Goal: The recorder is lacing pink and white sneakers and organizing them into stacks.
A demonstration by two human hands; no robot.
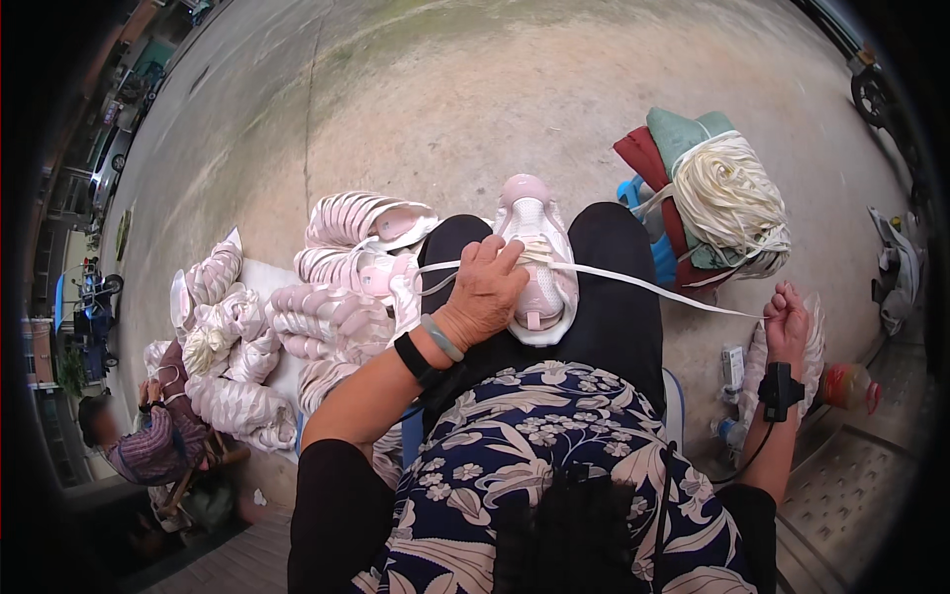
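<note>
A pink and white sneaker (540, 302) lies between my thighs, its toe pointing away from me. My left hand (483, 295) is closed over the left side of its lacing, fingers bent onto the eyelet area; the fingertips are partly hidden. A flat white shoelace (643, 280) runs from the eyelets out to the right, drawn nearly straight. Its far end is pinched in my right hand (787, 319), held out past my right knee. Another length of lace leaves the shoe on the left, passing behind my left hand.
Stacked pink and white shoe uppers (332, 322) fill the left side. Bundled cream laces (732, 193) rest on red and green cloth at right, over something blue. A bottle (846, 386) lies beyond my right forearm. Another person (163, 445) sits at far left.
</note>
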